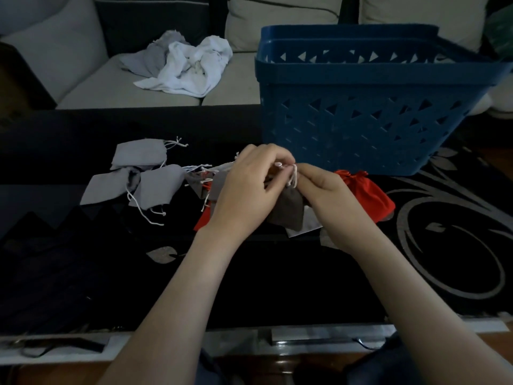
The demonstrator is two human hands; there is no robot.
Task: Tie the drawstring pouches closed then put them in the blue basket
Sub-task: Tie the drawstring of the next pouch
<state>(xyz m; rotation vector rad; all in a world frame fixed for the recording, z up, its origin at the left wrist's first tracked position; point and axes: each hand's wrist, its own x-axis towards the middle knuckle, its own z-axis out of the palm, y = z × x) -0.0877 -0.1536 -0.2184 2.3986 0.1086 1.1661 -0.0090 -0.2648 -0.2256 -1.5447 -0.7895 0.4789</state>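
Spanning near edge of desk (277,287) with both bare forearms, hands close together mid-desk. Pinching white drawstring (293,177) with left hand (244,195), curling fingers tight on cord end. Clamping right hand (330,198) fingers on same drawstring, right beside left fingertips. Holding brown-grey pouch (288,211) under both hands, dangling it below knuckles; cannot tell whether touching desk. Seeing red pouch (366,194) lying just right of right hand, with gathered mouth, just in front of blue basket (361,129). Noting basket standing upright toward far right corner of desk. Seeing grey pouches (138,157) lying flat left of centre, overlapping, with white cords trailing loose. Spotting white cloth (194,68) crumpled on sofa (83,87) beyond far edge.
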